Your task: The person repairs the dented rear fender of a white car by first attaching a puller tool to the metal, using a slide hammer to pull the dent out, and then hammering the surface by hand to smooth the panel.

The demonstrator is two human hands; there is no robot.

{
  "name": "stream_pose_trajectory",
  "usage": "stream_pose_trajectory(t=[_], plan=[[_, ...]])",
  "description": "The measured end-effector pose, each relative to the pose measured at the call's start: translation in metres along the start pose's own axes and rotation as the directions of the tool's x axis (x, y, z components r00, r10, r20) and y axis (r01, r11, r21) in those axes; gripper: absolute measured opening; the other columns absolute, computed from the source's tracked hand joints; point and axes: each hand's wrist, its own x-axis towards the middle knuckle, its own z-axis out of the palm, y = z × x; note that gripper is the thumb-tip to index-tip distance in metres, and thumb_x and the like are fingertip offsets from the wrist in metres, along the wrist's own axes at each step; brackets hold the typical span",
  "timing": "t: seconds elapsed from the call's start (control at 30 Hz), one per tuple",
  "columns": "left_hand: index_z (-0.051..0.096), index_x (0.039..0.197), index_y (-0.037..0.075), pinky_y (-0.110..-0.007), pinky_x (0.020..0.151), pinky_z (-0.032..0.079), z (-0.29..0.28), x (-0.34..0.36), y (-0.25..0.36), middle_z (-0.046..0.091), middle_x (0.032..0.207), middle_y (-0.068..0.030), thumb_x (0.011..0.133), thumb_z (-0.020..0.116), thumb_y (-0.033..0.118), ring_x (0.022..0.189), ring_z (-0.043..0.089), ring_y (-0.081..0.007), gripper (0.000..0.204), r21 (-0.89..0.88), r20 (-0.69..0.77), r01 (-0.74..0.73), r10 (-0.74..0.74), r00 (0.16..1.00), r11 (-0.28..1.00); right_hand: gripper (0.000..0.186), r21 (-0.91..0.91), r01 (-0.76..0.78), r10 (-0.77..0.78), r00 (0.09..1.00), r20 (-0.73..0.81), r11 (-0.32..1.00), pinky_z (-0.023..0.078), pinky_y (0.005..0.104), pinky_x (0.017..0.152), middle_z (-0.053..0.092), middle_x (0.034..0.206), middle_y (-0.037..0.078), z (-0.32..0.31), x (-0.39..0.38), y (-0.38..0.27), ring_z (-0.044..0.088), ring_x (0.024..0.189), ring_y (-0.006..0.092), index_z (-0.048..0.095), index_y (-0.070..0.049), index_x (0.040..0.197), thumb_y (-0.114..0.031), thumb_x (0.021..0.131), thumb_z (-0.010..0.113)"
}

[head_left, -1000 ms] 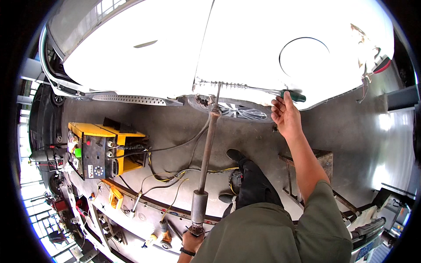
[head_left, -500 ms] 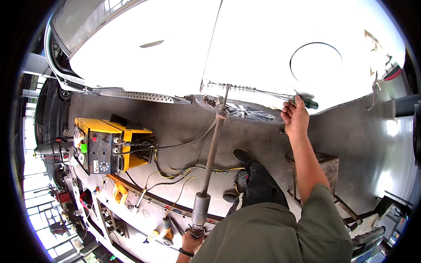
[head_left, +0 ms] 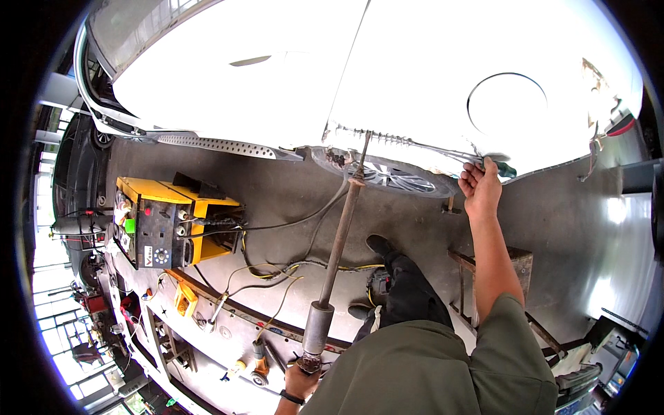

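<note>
My left hand (head_left: 300, 379) is closed around the lower end of a long steel slide hammer (head_left: 338, 249), just below its cylindrical weight. The tool's upper tip meets a row of small metal pull tabs (head_left: 384, 138) along the lower edge of the white car panel (head_left: 415, 55). My right hand (head_left: 484, 185) grips a green-handled tool (head_left: 507, 168), perhaps a screwdriver, whose thin shaft runs leftward along the tabs; its fingers partly hide the handle. A wheel (head_left: 398, 180) shows beneath the damaged edge.
A yellow machine (head_left: 211, 197) with cables (head_left: 297, 227) stands at left. An angle grinder (head_left: 259, 366) and other tools lie on a long surface (head_left: 228, 349) at lower left. A metal stand (head_left: 512, 266) is at right; a dark car (head_left: 72, 176) sits at far left.
My right hand and the green handle have moved right and slightly down in the picture, along with the car and the slide hammer's tip. Both hands keep their hold.
</note>
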Motion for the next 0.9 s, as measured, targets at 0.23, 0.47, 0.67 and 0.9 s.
stream_pose_trajectory(t=[0.23, 0.47, 0.67, 0.9], plan=[[0.077, 0.097, 0.008, -0.045, 0.069, 0.060, -0.003, -0.001, 0.007, 0.078, 0.082, -0.0149, 0.084, 0.082, 0.030, 0.080, 0.079, -0.0328, 0.026, -0.028, -0.016, -0.037, 0.036, 0.999, 0.999, 0.044, -0.010, -0.060, 0.061, 0.998, 0.029, 0.998, 0.061, 0.0353, 0.070, 0.071, 0.095, 0.012, -0.008, 0.004, -0.001, 0.067, 0.079, 0.0195, 0.060, -0.002, 0.115, -0.045, 0.104, 0.061], [0.077, 0.096, 0.008, -0.045, 0.069, 0.060, -0.012, -0.021, 0.019, 0.077, 0.081, -0.0155, 0.083, 0.082, 0.025, 0.080, 0.078, -0.0360, 0.022, 0.103, -0.007, -0.071, 0.072, 0.997, 0.992, 0.049, 0.019, -0.080, 0.078, 0.995, 0.060, 0.997, 0.061, 0.0351, 0.072, 0.069, 0.096, 0.010, -0.012, -0.005, 0.007, 0.067, 0.081, 0.0189, 0.060, -0.002, 0.117, -0.049, 0.104, 0.063], [0.077, 0.101, 0.008, -0.045, 0.071, 0.061, -0.015, -0.040, 0.029, 0.077, 0.085, -0.0172, 0.084, 0.082, 0.027, 0.084, 0.078, -0.0366, 0.026, 0.035, -0.036, -0.084, 0.085, 0.996, 0.996, 0.034, -0.080, -0.179, 0.195, 0.925, 0.325, 0.981, 0.059, 0.0354, 0.068, 0.067, 0.089, 0.007, -0.001, -0.077, 0.053, 0.064, 0.077, 0.0161, 0.062, -0.008, 0.099, -0.040, 0.107, 0.059], [0.072, 0.105, 0.004, -0.047, 0.075, 0.059, -0.021, -0.063, 0.051, 0.075, 0.087, -0.0221, 0.088, 0.076, 0.030, 0.088, 0.076, -0.0411, 0.032, 0.004, 0.000, -0.082, 0.082, 0.997, 0.997, 0.039, -0.383, -0.462, 0.548, 0.305, 0.778, 0.800, 0.058, 0.0433, 0.097, 0.068, 0.119, 0.010, 0.012, -0.297, 0.143, 0.069, 0.109, 0.0232, 0.063, -0.005, 0.125, -0.035, 0.103, 0.071]])
